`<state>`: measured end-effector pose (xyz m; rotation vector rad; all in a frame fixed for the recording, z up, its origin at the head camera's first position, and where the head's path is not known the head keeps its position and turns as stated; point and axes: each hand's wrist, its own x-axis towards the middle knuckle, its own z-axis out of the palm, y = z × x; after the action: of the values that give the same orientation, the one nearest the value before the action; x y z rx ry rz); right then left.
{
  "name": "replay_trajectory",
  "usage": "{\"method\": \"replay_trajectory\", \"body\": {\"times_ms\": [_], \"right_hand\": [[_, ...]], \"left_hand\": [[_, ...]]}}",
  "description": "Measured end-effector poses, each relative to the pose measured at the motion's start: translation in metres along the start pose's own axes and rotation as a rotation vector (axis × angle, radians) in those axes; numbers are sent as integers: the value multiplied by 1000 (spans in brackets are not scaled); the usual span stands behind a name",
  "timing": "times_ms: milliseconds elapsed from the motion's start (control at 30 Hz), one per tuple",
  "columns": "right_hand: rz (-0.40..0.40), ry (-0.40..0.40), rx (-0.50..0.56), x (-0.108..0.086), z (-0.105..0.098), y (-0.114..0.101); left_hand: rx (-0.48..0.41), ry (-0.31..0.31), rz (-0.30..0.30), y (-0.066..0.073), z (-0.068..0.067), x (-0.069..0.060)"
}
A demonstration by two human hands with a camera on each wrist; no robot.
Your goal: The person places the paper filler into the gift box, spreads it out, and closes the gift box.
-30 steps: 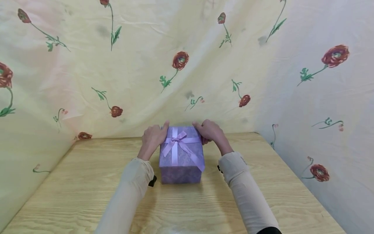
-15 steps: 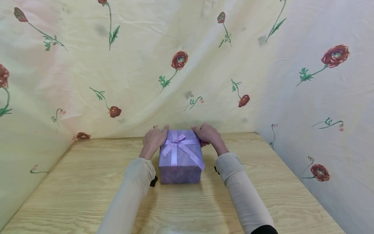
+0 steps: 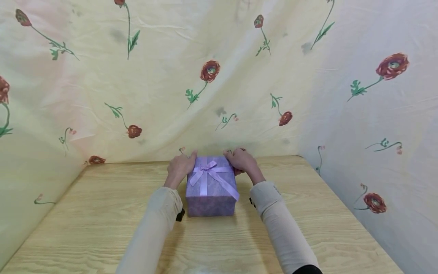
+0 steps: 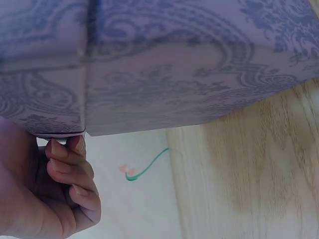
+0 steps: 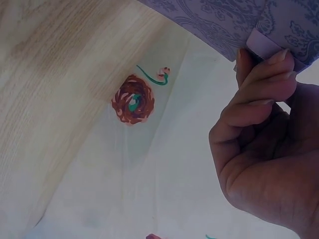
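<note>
A purple patterned gift box (image 3: 211, 206) stands on the table, its lid (image 3: 196, 186) on top with a lilac ribbon bow (image 3: 207, 168). My left hand (image 3: 180, 167) grips the lid's left side near the far corner, thumb on top. In the left wrist view its curled fingers (image 4: 70, 164) touch the lid's lower edge. On the opposite side my right hand (image 3: 243, 161) grips the lid, thumb on top; its fingers (image 5: 264, 94) curl at the lid's edge beside the ribbon band (image 5: 262, 44) in the right wrist view. The box's inside is hidden.
The light wooden table (image 3: 102, 220) runs up to a flower-printed cloth (image 3: 164, 76) hanging behind it. More of this cloth hangs at both sides.
Both hands and the far edge of the lid have come down a little. The near side of the box stays almost in place, and both hands still hold the lid.
</note>
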<state>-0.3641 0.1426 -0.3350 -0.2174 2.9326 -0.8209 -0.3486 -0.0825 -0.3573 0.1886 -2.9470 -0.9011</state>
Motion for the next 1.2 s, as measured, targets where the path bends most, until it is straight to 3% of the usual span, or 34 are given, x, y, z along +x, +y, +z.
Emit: {"method": "replay_trajectory", "body": {"times_ms": [600,1200], "right_hand": [[47,28,-33,2,14,4],[70,145,-102,3,39,16]], "left_hand": [[-32,-1,3,-9,11,1],[-105,-19,-14,-16,21,0]]}}
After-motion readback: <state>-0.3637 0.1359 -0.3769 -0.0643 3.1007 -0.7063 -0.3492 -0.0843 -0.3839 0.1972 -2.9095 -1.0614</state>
